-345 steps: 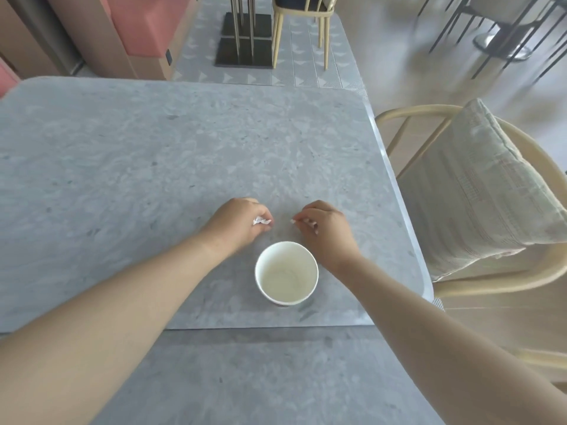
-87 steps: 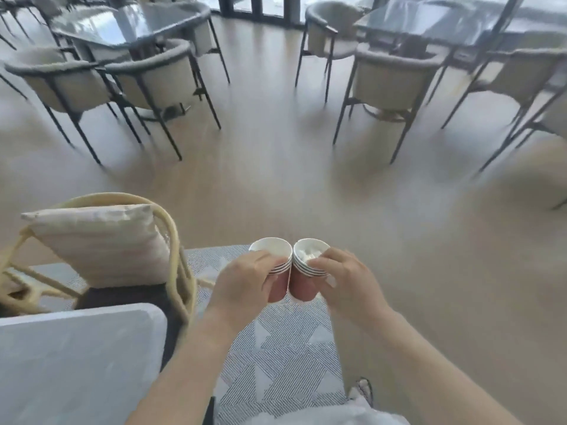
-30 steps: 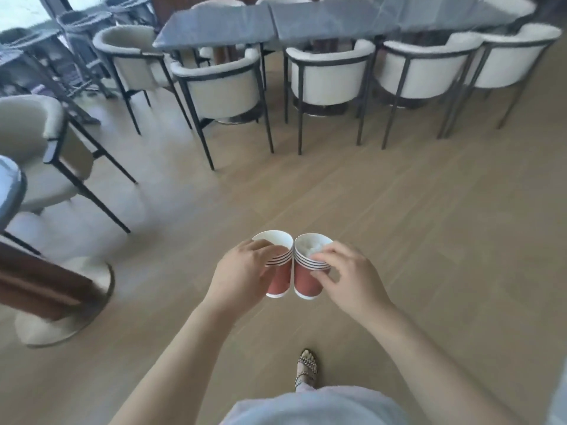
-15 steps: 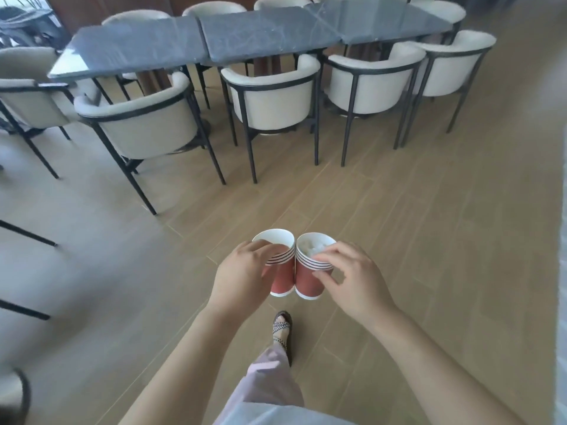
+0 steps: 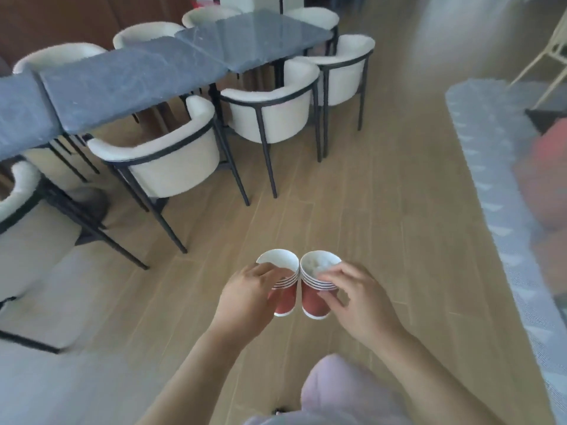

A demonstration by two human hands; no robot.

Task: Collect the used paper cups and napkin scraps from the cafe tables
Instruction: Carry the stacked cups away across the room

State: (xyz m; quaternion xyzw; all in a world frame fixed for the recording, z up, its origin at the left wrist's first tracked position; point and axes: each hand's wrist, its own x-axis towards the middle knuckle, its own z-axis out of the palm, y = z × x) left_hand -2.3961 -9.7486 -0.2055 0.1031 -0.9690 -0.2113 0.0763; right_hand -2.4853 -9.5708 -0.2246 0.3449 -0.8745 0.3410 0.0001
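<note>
A person carries two stacks of red paper cups above a cafe's wooden floor (image 5: 383, 194), the left hand (image 5: 248, 299) clamped on the left stack (image 5: 283, 289), the right hand (image 5: 356, 299) gripping the right stack (image 5: 316, 294). Held upright, rims touching, apparently so napkin scraps (image 5: 317, 266) in the right stack stay put

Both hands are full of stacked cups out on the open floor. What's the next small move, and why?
Probably nest one cup stack into the other to free a hand. The left hand holds one stack of cups, the right hand the other stack, which has napkin scraps in its top cup, so the left stack likely goes underneath. The dark tables nearby look bare.
</note>
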